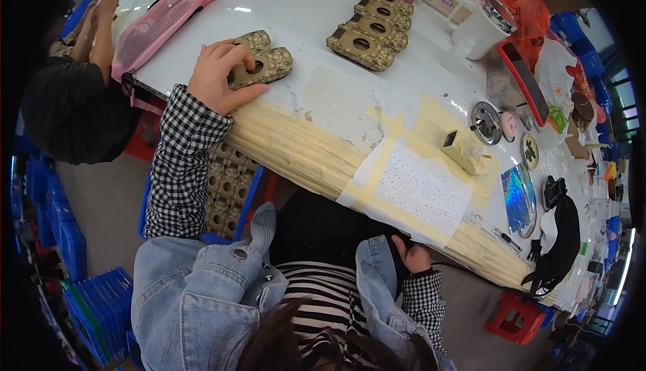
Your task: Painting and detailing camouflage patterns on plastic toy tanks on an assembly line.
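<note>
The left hand (219,75) is laid on a camouflage-patterned case (259,66) near the left end of the white bench (303,21). Its fingers are curled over the case's near side and the thumb is pressed along the lower edge, so the case is grasped while resting flat on the bench top. A round hole is seen in the case's upper face, and a second piece of the same pattern is seen just behind it, touching it.

The right hand (412,256) is held low, below the bench edge and close to the body, against a dark garment. It is seen loosely clenched, but whether anything is gripped in it cannot be told.

Farther back on the bench, a row of four similar cases (371,26) is lined up, touching one another. A pink mesh bag (161,24) is laid at the far left corner. A sheet of dotted white paper (420,192) is taped over the near edge with yellowish tape. To the right of the row, a white jug (481,31) is stood. Another person's arms (97,27) are rested at the bench's left end.
</note>
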The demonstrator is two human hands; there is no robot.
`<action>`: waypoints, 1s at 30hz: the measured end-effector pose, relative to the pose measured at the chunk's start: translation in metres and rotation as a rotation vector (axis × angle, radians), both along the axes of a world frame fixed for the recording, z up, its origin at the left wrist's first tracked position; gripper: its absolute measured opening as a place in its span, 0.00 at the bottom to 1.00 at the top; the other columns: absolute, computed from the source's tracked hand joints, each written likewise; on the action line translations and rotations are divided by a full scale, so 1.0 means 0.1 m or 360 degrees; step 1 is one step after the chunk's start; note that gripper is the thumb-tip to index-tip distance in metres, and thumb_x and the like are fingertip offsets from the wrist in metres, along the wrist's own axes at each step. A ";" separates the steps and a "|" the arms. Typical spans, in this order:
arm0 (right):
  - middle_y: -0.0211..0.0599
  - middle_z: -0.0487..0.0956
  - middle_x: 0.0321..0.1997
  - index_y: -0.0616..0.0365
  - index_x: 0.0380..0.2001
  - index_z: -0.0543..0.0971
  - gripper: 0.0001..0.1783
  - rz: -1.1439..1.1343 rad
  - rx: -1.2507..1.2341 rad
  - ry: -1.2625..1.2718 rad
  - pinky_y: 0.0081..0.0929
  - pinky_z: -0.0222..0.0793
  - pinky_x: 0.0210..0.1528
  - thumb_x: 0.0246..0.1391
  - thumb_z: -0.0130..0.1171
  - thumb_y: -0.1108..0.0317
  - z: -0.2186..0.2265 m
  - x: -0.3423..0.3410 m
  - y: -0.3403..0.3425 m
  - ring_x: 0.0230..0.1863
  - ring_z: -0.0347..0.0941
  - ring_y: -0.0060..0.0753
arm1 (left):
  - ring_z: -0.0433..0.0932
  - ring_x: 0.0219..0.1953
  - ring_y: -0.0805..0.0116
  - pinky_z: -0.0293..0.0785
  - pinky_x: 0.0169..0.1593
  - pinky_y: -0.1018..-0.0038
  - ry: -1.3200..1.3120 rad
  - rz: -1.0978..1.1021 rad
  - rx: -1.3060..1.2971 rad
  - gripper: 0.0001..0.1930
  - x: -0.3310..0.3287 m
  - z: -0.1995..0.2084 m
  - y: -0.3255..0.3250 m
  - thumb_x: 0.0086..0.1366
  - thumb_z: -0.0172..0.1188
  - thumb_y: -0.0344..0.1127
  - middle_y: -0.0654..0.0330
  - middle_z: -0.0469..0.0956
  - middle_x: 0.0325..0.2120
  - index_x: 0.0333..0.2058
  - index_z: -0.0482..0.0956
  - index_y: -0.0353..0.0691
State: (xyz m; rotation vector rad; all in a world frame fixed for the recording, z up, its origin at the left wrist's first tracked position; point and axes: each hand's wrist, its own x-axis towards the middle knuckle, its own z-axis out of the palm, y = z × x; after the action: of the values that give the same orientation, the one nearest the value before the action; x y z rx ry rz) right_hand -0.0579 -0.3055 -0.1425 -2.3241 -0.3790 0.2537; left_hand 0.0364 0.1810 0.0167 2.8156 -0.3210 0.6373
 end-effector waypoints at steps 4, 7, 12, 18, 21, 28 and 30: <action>0.47 0.75 0.47 0.65 0.47 0.72 0.24 -0.0025 -0.0021 -0.0010 0.33 0.63 0.53 0.48 0.65 0.66 -0.02 -0.03 -0.01 0.49 0.71 0.44 | 0.60 0.59 0.47 0.56 0.59 0.59 0.0021 -0.0328 -0.0588 0.16 -0.16 0.09 -0.09 0.45 0.70 0.36 0.50 0.70 0.44 0.29 0.72 0.42; 0.48 0.75 0.47 0.65 0.46 0.72 0.24 -0.0029 -0.0048 -0.0005 0.33 0.63 0.53 0.48 0.65 0.66 -0.10 -0.04 -0.05 0.50 0.70 0.44 | 0.51 0.63 0.45 0.43 0.63 0.54 0.0150 -0.1029 -0.1522 0.16 -0.34 0.01 -0.31 0.41 0.72 0.29 0.48 0.63 0.52 0.27 0.72 0.42; 0.49 0.76 0.46 0.66 0.47 0.72 0.25 0.0011 -0.0093 -0.0140 0.32 0.64 0.52 0.49 0.64 0.62 -0.08 -0.02 0.01 0.48 0.71 0.47 | 0.45 0.64 0.40 0.33 0.63 0.46 0.0270 -0.1853 -0.2092 0.16 -0.41 -0.39 -0.62 0.41 0.73 0.31 0.42 0.59 0.54 0.26 0.73 0.42; 0.54 0.75 0.45 0.67 0.46 0.72 0.26 -0.0023 -0.0095 -0.0161 0.33 0.65 0.50 0.48 0.64 0.60 -0.22 -0.05 -0.08 0.48 0.71 0.52 | 0.45 0.64 0.40 0.38 0.63 0.45 0.0552 -0.2408 -0.2104 0.14 -0.33 -0.45 -0.84 0.42 0.73 0.32 0.46 0.60 0.55 0.25 0.75 0.42; 0.54 0.75 0.43 0.67 0.44 0.73 0.25 0.0000 -0.0073 -0.0215 0.34 0.66 0.49 0.47 0.65 0.60 -0.24 -0.06 -0.05 0.47 0.71 0.54 | 0.46 0.64 0.41 0.42 0.62 0.45 0.0630 -0.2493 -0.1988 0.13 -0.34 -0.42 -0.86 0.44 0.73 0.32 0.47 0.60 0.54 0.25 0.75 0.42; 0.53 0.76 0.38 0.67 0.41 0.73 0.23 0.0000 -0.0068 -0.0261 0.36 0.67 0.46 0.46 0.66 0.61 -0.23 -0.08 -0.04 0.43 0.72 0.54 | 0.48 0.63 0.41 0.44 0.61 0.46 0.0660 -0.2472 -0.1859 0.13 -0.38 -0.39 -0.87 0.44 0.73 0.33 0.47 0.62 0.53 0.24 0.75 0.43; 0.53 0.76 0.39 0.67 0.41 0.73 0.23 0.0000 -0.0100 -0.0232 0.36 0.67 0.46 0.46 0.66 0.61 -0.22 -0.07 -0.06 0.42 0.72 0.54 | 0.49 0.63 0.42 0.44 0.61 0.46 0.0658 -0.2455 -0.1820 0.13 -0.38 -0.36 -0.87 0.43 0.73 0.33 0.47 0.62 0.53 0.24 0.75 0.42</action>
State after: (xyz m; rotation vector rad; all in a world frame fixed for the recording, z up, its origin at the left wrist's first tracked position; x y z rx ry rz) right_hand -0.0648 -0.3112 -0.1647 -2.4116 -0.4484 0.0976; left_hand -0.0014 0.0939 -0.0197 0.9907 -1.2583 -0.1601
